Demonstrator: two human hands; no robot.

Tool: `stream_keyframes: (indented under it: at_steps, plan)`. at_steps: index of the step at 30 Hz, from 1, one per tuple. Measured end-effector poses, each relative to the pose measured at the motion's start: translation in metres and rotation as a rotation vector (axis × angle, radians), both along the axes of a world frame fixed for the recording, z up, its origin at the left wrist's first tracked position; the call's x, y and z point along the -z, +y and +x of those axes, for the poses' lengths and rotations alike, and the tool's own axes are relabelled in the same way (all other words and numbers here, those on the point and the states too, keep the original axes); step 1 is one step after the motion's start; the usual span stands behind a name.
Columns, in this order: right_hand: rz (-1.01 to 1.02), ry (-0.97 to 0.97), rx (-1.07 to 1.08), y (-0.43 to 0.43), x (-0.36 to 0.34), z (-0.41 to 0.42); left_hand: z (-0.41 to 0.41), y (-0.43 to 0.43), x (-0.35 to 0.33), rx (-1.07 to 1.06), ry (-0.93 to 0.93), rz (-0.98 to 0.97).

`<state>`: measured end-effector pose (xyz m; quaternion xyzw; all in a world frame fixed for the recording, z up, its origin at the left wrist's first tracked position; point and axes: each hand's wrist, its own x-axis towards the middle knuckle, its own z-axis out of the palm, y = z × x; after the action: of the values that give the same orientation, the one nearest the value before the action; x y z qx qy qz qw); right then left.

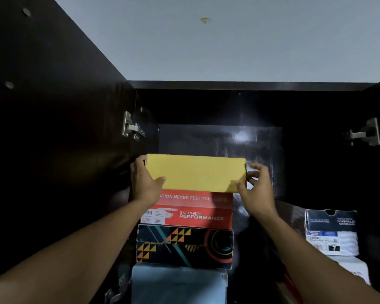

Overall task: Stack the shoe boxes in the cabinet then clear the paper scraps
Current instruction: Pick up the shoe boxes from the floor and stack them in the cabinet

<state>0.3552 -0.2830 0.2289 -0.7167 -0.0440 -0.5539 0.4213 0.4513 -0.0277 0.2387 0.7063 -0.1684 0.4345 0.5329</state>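
A yellow shoe box [195,172] sits at the top of a stack inside the dark cabinet [239,106]. My left hand [144,181] grips its left end and my right hand [258,187] holds its right end, thumbs on the front face. Under it lie a red Skechers box [191,211], a black box with orange triangles [184,246] and a pale blue box [178,284]. No paper scraps are in view.
A second, lower stack stands at the right, topped by a black-and-white Skechers box [331,231]. Both cabinet doors are swung open, with metal hinges at the left [132,128] and right [364,133]. The ceiling [228,40] shows above.
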Motion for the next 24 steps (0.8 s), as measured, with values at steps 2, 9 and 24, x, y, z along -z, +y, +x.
stream_keyframes:
  at_steps: [2, 9, 24]
  plan:
    - [-0.039, 0.022, 0.001, -0.001, 0.009, 0.015, 0.01, -0.006, 0.009, -0.078, -0.003, 0.053]
    - [-0.29, 0.399, 0.064, 0.003, 0.021, 0.054, 0.044, -0.011, 0.027, -0.091, 0.234, 0.575]
    - [-0.135, 0.466, 0.005, 0.007, 0.01, 0.017, 0.024, -0.01, 0.026, -0.005, 0.298, 0.606]
